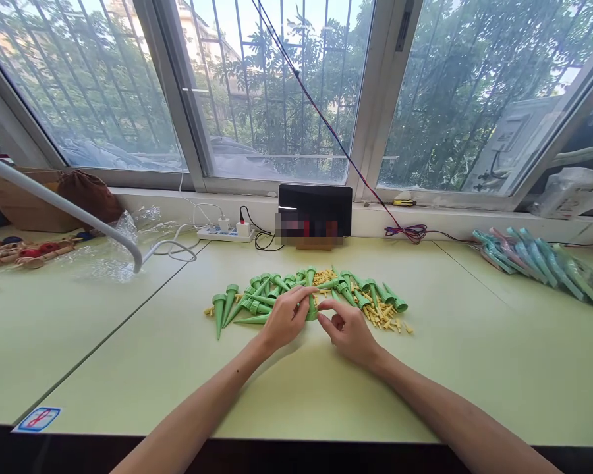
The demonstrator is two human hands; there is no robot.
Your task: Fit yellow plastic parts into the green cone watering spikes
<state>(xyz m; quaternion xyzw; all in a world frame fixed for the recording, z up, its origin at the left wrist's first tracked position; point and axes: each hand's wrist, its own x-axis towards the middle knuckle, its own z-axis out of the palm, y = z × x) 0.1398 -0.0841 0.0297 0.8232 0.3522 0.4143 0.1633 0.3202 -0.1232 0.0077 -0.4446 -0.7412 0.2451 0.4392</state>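
Table (pixel 474 368): pale yellow-green, seam across the left part, sticker (pixel 38 419) at the near left edge. Far left: box (pixel 17 197), brown pouch (pixel 89 196) beside it, red and blue pieces (pixel 24 251) nearer. Plastic film (pixel 123 250) lies crumpled to their right; pale tube (pixel 79 219) slants across in front. Far centre: screen (pixel 316 203) upright before the sill (pixel 454 217), lower portion blurred; power strip (pixel 226 234) to its left, plugs fitted. Red-and-blue wire (pixel 342 149) descends across the window (pixel 286 85), bundled right of the screen. On the sill, a yellow-and-black tool (pixel 404 203), possibly a cutter, too small to confirm. Far right: overlapping coloured packets (pixel 528 253); clear bag (pixel 573 191) beyond. Outside: trees (pixel 439 99), bars.
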